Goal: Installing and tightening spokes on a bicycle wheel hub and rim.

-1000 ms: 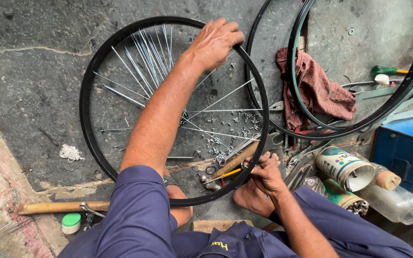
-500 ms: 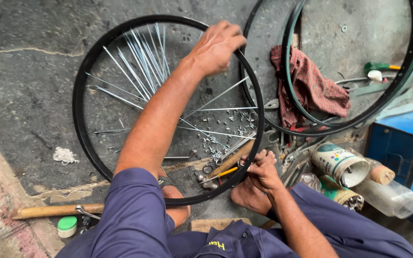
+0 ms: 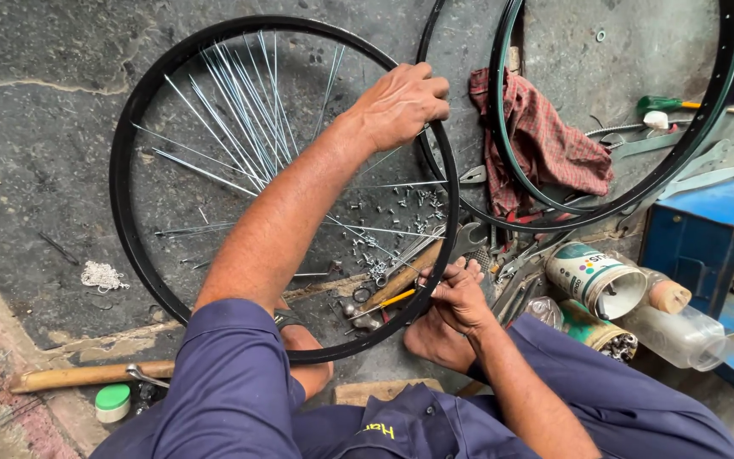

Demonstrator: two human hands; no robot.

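Black wheel rim lies flat on the grey concrete floor, directly ahead of the seated person, with loose silver spokes fanned across its opening. Left hand rests on the far right arc of the rim, fingers curled over it and closed on the rim. Right hand sits at the near right arc, fingers pinched together on a spoke end at the rim edge; what exactly lies between the fingertips cannot be determined. A yellow-handled screwdriver and a scatter of small spoke nipples lie inside the rim. Two further rims overlap to the right, with a red checked rag inside them. A tin can lies on its side near the right hand. A wooden-handled tool and a green cap lie at lower left.
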